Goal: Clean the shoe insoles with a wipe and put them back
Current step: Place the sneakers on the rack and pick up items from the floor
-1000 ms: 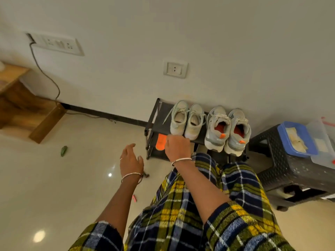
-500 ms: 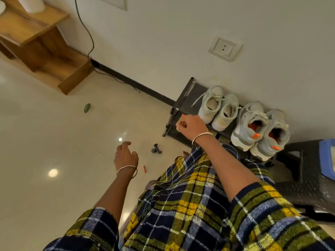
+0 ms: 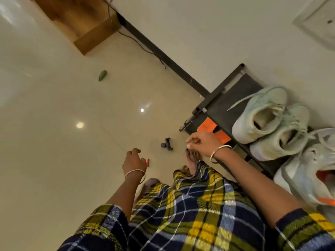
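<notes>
The right hand [image 3: 204, 144] partly covers the orange insoles [image 3: 208, 126]; frame edge crops grey shoe [image 3: 304, 171]

An orange insole [image 3: 208, 126] lies flat on the rack's [image 3: 235, 93] lower shelf.

Light level low to moderate, with a warm yellowish cast throughout. The glossy cream floor [image 3: 54, 105] shows two round specular reflections of overhead lamps, a larger one [image 3: 80, 125] and a smaller one [image 3: 142, 110], plus a broad pale glare patch in the upper left corner. The plain white wall [image 3: 208, 33] reads dull beige and evenly lit. Horizon strongly tilted. Wide-angle stretch and blur smear the white wall socket plate [image 3: 319, 24] at the upper right edge. Slight motion softness on the left hand [image 3: 135, 161] and right hand [image 3: 204, 144]. Compression grain overall.
</notes>
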### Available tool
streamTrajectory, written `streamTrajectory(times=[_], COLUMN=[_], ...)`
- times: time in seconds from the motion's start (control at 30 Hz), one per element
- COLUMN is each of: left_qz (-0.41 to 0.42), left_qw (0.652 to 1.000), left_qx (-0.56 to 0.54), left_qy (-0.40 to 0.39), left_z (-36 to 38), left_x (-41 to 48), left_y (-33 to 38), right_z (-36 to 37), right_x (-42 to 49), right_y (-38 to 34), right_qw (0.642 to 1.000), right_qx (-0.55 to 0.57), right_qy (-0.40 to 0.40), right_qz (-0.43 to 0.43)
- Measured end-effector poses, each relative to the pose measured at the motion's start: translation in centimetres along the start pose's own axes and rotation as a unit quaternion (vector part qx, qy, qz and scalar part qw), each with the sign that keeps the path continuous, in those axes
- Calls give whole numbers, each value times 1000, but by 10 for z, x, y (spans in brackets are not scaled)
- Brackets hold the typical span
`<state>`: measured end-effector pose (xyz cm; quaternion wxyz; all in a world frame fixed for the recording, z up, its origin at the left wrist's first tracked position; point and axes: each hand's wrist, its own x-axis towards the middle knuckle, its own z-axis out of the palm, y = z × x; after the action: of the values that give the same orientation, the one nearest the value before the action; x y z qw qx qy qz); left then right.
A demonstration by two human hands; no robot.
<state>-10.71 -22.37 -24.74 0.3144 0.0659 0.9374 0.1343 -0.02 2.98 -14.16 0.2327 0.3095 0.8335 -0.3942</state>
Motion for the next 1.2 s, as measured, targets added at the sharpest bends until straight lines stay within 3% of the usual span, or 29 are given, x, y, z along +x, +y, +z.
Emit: streamTrajectory(times=[0.4,0.6,0.83,1.2], left_qz=[-171,-129,-143,-112], left_qw=[984,985,975,980], left_qx=[7,103,150,155], left_qy=[-47,-53,-81,-57], left_z=[111,137,160,169], left_x=[69,93,115,126], left_y=[-32,-39,-55,-54], right_z=[101,127,157,201], right_x=[111,144,178,211], right_y=[72,88,92,93], right_qw=[997,998,999,965], right_qx=[-3,-7,-18,-248], right_qy=[9,2,6,-43], right_qz=[74,62,34,-70])
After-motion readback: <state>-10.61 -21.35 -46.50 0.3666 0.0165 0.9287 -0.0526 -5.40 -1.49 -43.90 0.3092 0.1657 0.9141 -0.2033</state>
